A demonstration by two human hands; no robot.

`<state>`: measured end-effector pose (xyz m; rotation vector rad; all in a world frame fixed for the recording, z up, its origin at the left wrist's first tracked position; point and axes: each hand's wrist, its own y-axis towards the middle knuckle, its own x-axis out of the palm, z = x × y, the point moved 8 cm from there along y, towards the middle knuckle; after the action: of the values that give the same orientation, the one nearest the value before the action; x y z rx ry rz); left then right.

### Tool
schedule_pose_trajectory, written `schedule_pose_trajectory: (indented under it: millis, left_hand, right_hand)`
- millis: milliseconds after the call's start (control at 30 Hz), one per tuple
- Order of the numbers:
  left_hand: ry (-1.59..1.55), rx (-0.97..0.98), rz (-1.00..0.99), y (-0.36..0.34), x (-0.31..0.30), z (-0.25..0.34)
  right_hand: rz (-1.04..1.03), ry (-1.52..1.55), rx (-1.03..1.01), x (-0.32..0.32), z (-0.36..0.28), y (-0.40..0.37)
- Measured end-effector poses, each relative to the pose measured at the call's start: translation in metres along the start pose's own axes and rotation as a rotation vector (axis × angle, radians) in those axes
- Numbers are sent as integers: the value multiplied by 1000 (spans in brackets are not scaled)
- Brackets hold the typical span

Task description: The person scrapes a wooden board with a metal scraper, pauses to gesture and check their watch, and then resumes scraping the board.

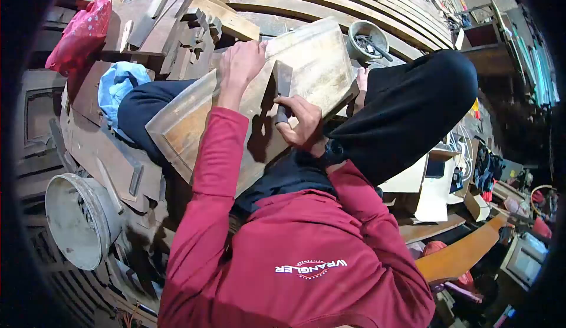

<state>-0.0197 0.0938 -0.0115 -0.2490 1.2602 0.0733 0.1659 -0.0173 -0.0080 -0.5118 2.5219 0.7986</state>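
Observation:
Across my lap lies a wooden panel [321, 57] with a raised, bevelled middle and a pale, worn surface. My left hand [242, 66] is closed over its far edge, with the fingertips hidden beyond that edge. A flat-bladed scraper [283, 79] with a dark handle is in my right hand [302, 120], the fingers wrapped round the handle. Its blade points away from me over the middle of the panel and casts a dark shadow on the wood.
A bucket [367, 39] of small dark pieces stands past the panel's far right corner. To the left are a large whitish bucket [79, 222], a blue cloth [121, 89] and a red bag [82, 33]. Long boards [330, 4] lie ahead. A curved wooden piece [463, 251] lies right.

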Motion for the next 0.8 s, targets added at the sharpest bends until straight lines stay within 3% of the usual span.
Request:
schedule_pose_trajectory:
  millis: [100,267,367,467,567,800]
  left_hand:
    - [-2,-10,-3,-5,-3,3]
    - [0,-16,7,4,4,-3]
    - [-6,-8,18,3,6,-3]
    - [-5,7,38,5,7,-2]
    - [20,-6,31,1,3,-2]
    - [-6,-7,47,3,6,-3]
  right_hand:
    - [25,-165,-13,13,10,4]
    - [15,-4,-14,0,1,0]
    - [11,-120,77,11,15,3]
    - [44,-76,-35,-2,-2,2]
    - [-26,-54,33,4,-2,4]
    - [74,-57,-48,-3,-8,9]
